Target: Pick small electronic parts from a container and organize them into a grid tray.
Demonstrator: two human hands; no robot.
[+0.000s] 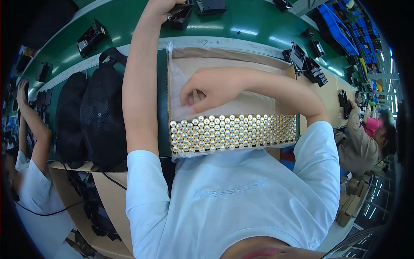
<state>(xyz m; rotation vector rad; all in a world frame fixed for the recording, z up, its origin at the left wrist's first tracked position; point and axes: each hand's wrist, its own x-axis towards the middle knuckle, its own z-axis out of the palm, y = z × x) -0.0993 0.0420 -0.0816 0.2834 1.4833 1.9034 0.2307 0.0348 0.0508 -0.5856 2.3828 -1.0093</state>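
Note:
My left arm reaches to the far side, where my left hand closes on a black box-shaped device at the top edge of the view. Part of that hand is cut off. Over an open cardboard box lined with thin white sheet, my right hand hangs with its fingers curled toward the thumb. Its fingertips are slightly blurred, and I cannot make out what is in them. Tightly packed rows of cylindrical batteries stand upright in the near half of the box, just below this hand.
Two black mesh-like bags lie left of the box. Black devices, one of them an open-framed unit, sit along the green work surface. Other people work at left and right. Below left, a carton holds black parts.

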